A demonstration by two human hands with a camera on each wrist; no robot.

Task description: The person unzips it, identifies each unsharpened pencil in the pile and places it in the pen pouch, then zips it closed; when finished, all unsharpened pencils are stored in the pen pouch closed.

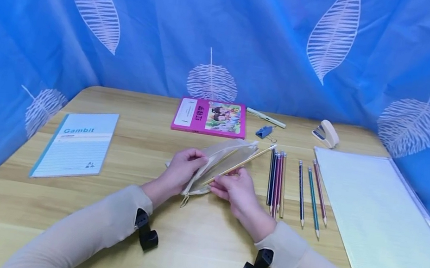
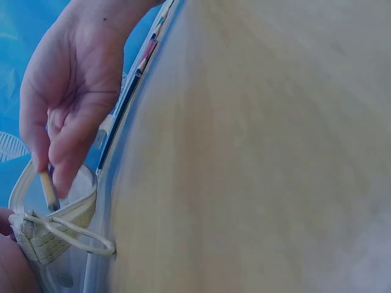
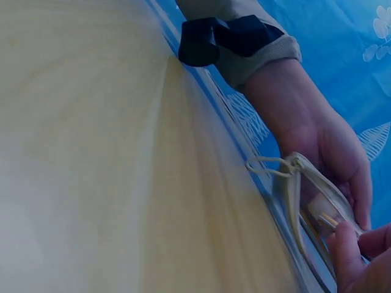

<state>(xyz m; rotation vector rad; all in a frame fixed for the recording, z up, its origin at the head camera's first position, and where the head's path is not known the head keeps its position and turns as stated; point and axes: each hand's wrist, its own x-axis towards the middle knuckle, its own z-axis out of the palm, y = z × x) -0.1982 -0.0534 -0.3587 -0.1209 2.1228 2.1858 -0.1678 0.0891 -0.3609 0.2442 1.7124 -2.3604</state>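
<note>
My left hand [image 1: 182,164] holds the near left edge of a translucent zip pouch [image 1: 218,149] with cream trim, its mouth spread apart. A cord loop [image 2: 79,239] hangs from the pouch's near end. In my right hand [image 1: 238,191] a yellow pencil [image 1: 248,161] is pinched near its lower end. It slants across the pouch's opening, its upper end sticking out past the far right corner. In the left wrist view, the pencil's lower end [image 2: 47,190] sits within the pouch's mouth, below the right fingertips.
Right of the pouch lie several pencils [image 1: 277,181] in a row, then three more [image 1: 316,201] beside a large white zip folder [image 1: 386,226]. A pink book [image 1: 210,118], pen [image 1: 266,117], blue binder clip [image 1: 264,131] and stapler [image 1: 326,134] lie behind. A notebook [image 1: 75,147] is at left.
</note>
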